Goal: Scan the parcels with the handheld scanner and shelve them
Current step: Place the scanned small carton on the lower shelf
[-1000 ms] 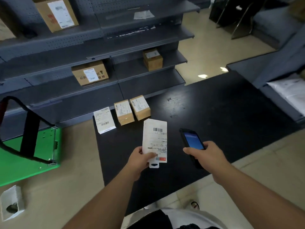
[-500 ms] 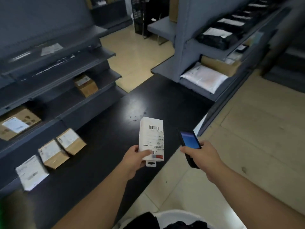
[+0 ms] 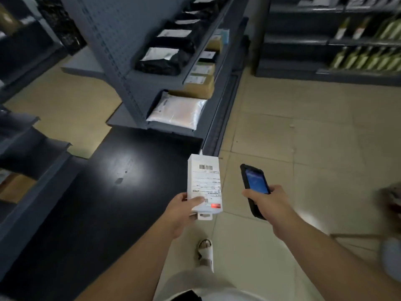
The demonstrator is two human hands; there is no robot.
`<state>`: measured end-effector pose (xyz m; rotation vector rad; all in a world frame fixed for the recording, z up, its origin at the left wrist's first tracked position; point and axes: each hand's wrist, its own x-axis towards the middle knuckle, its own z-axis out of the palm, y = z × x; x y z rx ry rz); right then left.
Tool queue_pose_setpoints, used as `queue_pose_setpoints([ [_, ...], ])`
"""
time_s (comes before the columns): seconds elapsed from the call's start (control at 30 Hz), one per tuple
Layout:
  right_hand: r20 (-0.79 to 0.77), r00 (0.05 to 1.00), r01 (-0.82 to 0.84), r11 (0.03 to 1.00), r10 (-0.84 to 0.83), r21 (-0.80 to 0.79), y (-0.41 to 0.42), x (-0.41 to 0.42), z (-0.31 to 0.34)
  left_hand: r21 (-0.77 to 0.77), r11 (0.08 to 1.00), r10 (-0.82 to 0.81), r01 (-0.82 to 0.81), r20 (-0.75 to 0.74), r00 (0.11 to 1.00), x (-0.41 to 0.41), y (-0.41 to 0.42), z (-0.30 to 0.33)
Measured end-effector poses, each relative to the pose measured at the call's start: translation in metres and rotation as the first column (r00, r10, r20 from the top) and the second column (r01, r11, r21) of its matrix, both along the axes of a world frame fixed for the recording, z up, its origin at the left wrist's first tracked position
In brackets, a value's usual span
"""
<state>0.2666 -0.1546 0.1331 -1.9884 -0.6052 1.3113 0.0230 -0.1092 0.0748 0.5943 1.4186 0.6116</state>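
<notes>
The person is turning away from the floor parcels toward the shelf (image 3: 191,83) ahead of the hands, the left hand (image 3: 182,210) still gripping the white parcel (image 3: 204,181) and the right hand (image 3: 270,202) gripping the scanner (image 3: 255,181), probably going to shelve it.

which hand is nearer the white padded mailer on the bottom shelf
Left. The left hand, holding the white box, sits nearly below the mailer; the right hand, gripping the scanner, is farther right.

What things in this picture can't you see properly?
- Label text on the white parcel in the left hand: too small, head view.
- Scanner lower body: covered by the right hand.
- Objects at the right edge: blurred, cut off.
- Black bags on the shelf: labels too blurry.
</notes>
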Motion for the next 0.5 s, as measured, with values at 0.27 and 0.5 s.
queue_pose_setpoints([
  [0.27, 0.072, 0.982, 0.176, 0.984, -0.174, -0.016, 0.101, 0.060, -0.003, -0.001, 0.967, -0.255, 0.256, 0.062, 0.965, 0.078, 0.146, -0.005],
  [0.5, 0.133, 0.942, 0.312, 0.950, -0.308, -0.011, 0.174, 0.115, 0.008, -0.006, 0.919, -0.393, 0.394, 0.063, 0.918, 0.146, 0.268, -0.008],
])
